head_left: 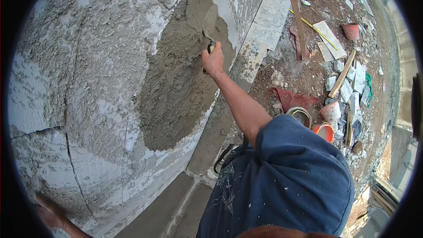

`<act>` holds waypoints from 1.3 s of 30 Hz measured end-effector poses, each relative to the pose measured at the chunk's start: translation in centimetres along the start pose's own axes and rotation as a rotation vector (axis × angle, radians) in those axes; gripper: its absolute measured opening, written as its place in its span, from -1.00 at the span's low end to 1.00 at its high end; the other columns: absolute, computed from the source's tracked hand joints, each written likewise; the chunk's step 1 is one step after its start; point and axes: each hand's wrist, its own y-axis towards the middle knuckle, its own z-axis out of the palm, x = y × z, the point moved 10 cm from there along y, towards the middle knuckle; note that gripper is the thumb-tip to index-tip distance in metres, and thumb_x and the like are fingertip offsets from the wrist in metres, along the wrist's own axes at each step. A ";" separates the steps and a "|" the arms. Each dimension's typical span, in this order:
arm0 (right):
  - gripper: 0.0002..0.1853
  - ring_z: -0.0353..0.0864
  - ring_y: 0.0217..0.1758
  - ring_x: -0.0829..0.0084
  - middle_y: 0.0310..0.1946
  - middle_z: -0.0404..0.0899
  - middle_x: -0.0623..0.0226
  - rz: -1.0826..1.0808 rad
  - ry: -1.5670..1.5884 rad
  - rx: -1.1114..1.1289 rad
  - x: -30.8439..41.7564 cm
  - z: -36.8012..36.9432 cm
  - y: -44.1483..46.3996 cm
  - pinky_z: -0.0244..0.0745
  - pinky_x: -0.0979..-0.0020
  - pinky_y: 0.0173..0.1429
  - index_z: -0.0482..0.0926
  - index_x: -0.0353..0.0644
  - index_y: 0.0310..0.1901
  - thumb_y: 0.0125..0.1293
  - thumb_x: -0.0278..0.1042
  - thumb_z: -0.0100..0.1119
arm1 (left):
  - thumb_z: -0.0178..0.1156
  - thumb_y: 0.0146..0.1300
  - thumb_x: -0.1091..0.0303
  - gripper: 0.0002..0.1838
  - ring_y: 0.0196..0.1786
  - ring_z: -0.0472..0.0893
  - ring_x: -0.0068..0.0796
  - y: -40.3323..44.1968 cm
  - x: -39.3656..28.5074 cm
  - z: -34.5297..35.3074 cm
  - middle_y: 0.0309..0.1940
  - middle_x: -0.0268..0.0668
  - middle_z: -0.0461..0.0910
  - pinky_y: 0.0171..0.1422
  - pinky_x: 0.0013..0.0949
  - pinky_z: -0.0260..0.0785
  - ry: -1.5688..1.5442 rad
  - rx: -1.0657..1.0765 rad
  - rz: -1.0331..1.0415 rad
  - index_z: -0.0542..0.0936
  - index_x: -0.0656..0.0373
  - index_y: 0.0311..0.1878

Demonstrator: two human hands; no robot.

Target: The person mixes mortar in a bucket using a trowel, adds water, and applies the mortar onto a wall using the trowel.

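Observation:
My right hand (213, 60) is closed around the dark handle of a trowel (210, 20). The trowel's mortar-smeared blade lies against the upper part of a wet grey mortar patch (176, 101) on the wall. Around that patch the wall (105, 61) is rough, with white flaking areas and cracks. At the lower left edge of the view, my left hand (49, 213) is near the wall. It is dark and smeared by motion, so its fingers and anything in them cannot be made out.
A concrete ledge (211, 136) runs along the wall's foot. On the littered ground are a red bucket (351, 31), a bucket with an orange rim (324, 131), a wooden plank (342, 75), broken white blocks (346, 90), a red cloth (294, 99) and a long brown strip (296, 17).

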 end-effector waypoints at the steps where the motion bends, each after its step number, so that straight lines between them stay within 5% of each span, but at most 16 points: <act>1: -0.64 0.66 -0.42 0.00 -0.44 0.59 0.01 0.056 0.069 0.015 -1.6 0.9 0.2 0.54 0.04 -0.28 0.27 -0.30 0.03 0.28 -0.44 0.16 | -0.16 0.51 -0.36 -0.06 0.53 0.30 0.07 -0.1 0.2 0.1 0.49 0.19 0.31 0.63 -0.14 0.03 0.014 -0.004 -0.002 0.26 0.43 0.52; 5: -0.74 0.46 -0.64 0.49 -0.54 0.44 0.31 0.447 0.690 0.213 4.8 2.0 -3.2 0.37 0.36 -0.57 0.29 -0.31 -0.06 0.28 -0.50 0.09 | -0.17 0.50 -0.38 -0.05 0.52 0.33 0.07 0.2 0.5 -0.2 0.48 0.17 0.34 0.62 -0.13 0.07 0.059 -0.046 0.012 0.28 0.41 0.51; 8: -0.76 0.45 -0.65 0.45 -0.54 0.44 0.29 0.340 0.780 0.285 10.5 1.2 -3.0 0.38 0.33 -0.57 0.27 -0.30 -0.09 0.28 -0.53 0.09 | -0.16 0.50 -0.39 -0.05 0.51 0.34 0.06 0.3 0.2 -0.3 0.48 0.14 0.34 0.60 -0.15 0.10 0.049 -0.066 0.046 0.29 0.40 0.51; 12: -0.72 0.56 -0.58 0.45 -0.53 0.47 0.26 0.127 0.530 0.215 11.8 0.1 -5.5 0.46 0.29 -0.52 0.27 -0.31 -0.06 0.31 -0.44 0.12 | -0.16 0.49 -0.40 -0.04 0.50 0.35 0.05 0.3 -0.2 -0.5 0.48 0.13 0.34 0.59 -0.17 0.11 0.021 -0.051 0.007 0.28 0.38 0.52; 13: -0.67 0.68 -0.48 0.18 -0.48 0.55 0.09 0.040 0.319 0.255 11.6 -0.6 -6.6 0.54 0.15 -0.40 0.27 -0.27 0.01 0.32 -0.40 0.15 | -0.17 0.49 -0.41 -0.04 0.50 0.35 0.05 0.4 -0.5 -0.6 0.48 0.13 0.34 0.59 -0.17 0.12 0.013 -0.044 -0.011 0.27 0.38 0.52; 16: -0.61 0.69 -0.32 -0.17 -0.41 0.59 -0.10 -0.328 -0.122 0.165 6.0 -1.5 -7.9 0.55 -0.01 -0.24 0.27 -0.19 0.07 0.32 -0.38 0.21 | -0.20 0.50 -0.42 -0.03 0.50 0.36 0.06 -0.5 0.6 -0.4 0.48 0.14 0.33 0.59 -0.16 0.13 0.043 -0.014 -0.060 0.26 0.38 0.53; 18: -0.56 0.60 -0.18 -0.36 -0.36 0.59 -0.20 -0.331 -0.206 0.174 0.5 -1.9 -6.2 0.51 -0.13 -0.12 0.25 -0.13 0.10 0.30 -0.35 0.26 | -0.23 0.50 -0.42 -0.03 0.50 0.36 0.05 -1.5 2.5 0.7 0.48 0.15 0.33 0.58 -0.16 0.14 0.107 0.008 -0.060 0.25 0.38 0.53; 25: -0.54 0.62 -0.21 -0.34 -0.33 0.61 -0.22 -0.168 -0.281 0.021 -3.1 -1.4 0.0 0.50 -0.13 -0.15 0.24 -0.22 0.11 0.29 -0.38 0.26 | -0.22 0.52 -0.38 -0.10 0.50 0.35 0.01 0.4 -0.5 -1.1 0.48 0.02 0.38 0.59 -0.10 0.09 0.096 -0.084 -0.008 0.31 0.29 0.53; 28: -0.61 0.68 -0.38 -0.05 -0.41 0.61 -0.05 -0.158 -0.153 -0.104 -3.4 -0.9 -0.7 0.53 0.01 -0.30 0.28 -0.25 0.05 0.28 -0.44 0.22 | -0.18 0.51 -0.38 -0.11 0.45 0.42 0.01 -1.2 2.7 0.4 0.43 0.04 0.44 0.54 -0.13 0.18 0.164 -0.047 -0.022 0.38 0.30 0.48; 31: -0.72 0.59 -0.56 0.25 -0.50 0.52 0.18 0.531 0.562 0.080 -4.0 2.6 -1.1 0.49 0.16 -0.46 0.30 -0.23 -0.05 0.28 -0.48 0.15 | -0.14 0.50 -0.39 -0.12 0.38 0.49 -0.01 -2.3 4.4 1.1 0.38 0.05 0.49 0.47 -0.18 0.28 0.170 -0.044 -0.055 0.44 0.31 0.43; 34: -0.74 0.45 -0.64 0.49 -0.53 0.43 0.33 0.470 0.806 0.233 3.4 2.7 -0.1 0.42 0.31 -0.57 0.29 -0.24 -0.05 0.30 -0.49 0.12 | -0.12 0.49 -0.39 -0.13 0.36 0.51 -0.03 -3.3 6.0 2.1 0.37 0.04 0.50 0.44 -0.20 0.31 0.136 -0.005 -0.112 0.44 0.30 0.43; 39: -0.69 0.58 -0.58 0.30 -0.52 0.51 0.15 0.162 0.455 0.191 11.1 0.2 -4.1 0.48 0.21 -0.49 0.26 -0.31 -0.02 0.31 -0.46 0.13 | -0.14 0.50 -0.40 -0.12 0.34 0.52 -0.03 -1.8 3.9 1.2 0.35 0.02 0.52 0.44 -0.21 0.31 0.154 -0.038 -0.068 0.44 0.29 0.43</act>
